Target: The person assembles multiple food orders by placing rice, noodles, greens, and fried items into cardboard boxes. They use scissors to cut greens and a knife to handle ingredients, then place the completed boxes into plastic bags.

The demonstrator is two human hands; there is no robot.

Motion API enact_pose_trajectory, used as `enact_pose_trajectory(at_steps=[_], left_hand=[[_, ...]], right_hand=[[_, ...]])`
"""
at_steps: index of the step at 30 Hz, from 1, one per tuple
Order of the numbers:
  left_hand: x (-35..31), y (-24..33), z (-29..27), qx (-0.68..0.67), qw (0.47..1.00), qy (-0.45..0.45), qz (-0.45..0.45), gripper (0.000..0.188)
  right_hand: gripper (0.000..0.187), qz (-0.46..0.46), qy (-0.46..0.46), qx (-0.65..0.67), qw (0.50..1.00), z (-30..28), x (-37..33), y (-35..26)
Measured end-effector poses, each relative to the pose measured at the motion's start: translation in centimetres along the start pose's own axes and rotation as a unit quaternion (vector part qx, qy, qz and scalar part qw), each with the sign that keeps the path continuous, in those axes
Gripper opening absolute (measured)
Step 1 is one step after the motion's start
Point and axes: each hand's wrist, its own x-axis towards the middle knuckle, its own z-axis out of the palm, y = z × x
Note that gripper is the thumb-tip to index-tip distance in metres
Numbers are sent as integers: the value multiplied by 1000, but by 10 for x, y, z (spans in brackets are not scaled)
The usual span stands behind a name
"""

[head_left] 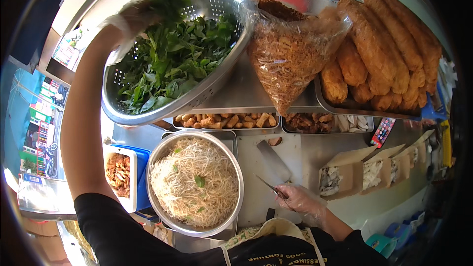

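My left hand [133,17], in a clear plastic glove and smeared by motion, is closed on a bunch of leafy greens [169,1]. It is over the left rim of a steel colander [197,99] heaped with loose green leaves [172,61]. Held low over the white cutting board, my gloved right hand [301,201] grips what looks like a pair of scissors [268,184], its pointed blades toward the upper left. Just beyond lies a cleaver [274,161]. A steel bowl [240,187] of bean sprouts [194,182] with a few leaves on top stands between my arms.
A plastic bag of fried shreds [295,49] and a tray of long fried dough sticks [379,54] fill the raised far shelf. Below sit trays of fried pieces [226,120]. Open cardboard boxes [345,172] line the right, near a phone [383,132]. A blue-and-white tub [140,177] stands left.
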Motion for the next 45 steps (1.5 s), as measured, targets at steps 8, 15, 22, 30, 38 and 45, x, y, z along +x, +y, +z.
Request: enact_pose_trajectory(at_steps=[8, 15, 22, 30, 38, 45], left_hand=[[-73, -39, -25, 313, 936, 128, 100, 52], [-175, 26, 10, -120, 959, 247, -64, 38], [-309, -29, 97, -409, 870, 272, -46, 22], [-390, -70, 268, -486, 790, 293, -231, 27], [-395, -38, 283, -502, 730, 396, -243, 37], [-399, -29, 320, -650, 593, 397, -262, 41]], right_hand=[[26, -69, 17, -48, 996, 12, 1, -5], [24, -31, 28, -60, 997, 12, -9, -11], [25, -23, 70, 6, 997, 28, -10, 15], [27, -16, 81, -102, 991, 20, -12, -26], [57, -280, 84, -355, 888, 62, 21, -133], [50, -312, 15, -369, 875, 104, 85, -157]])
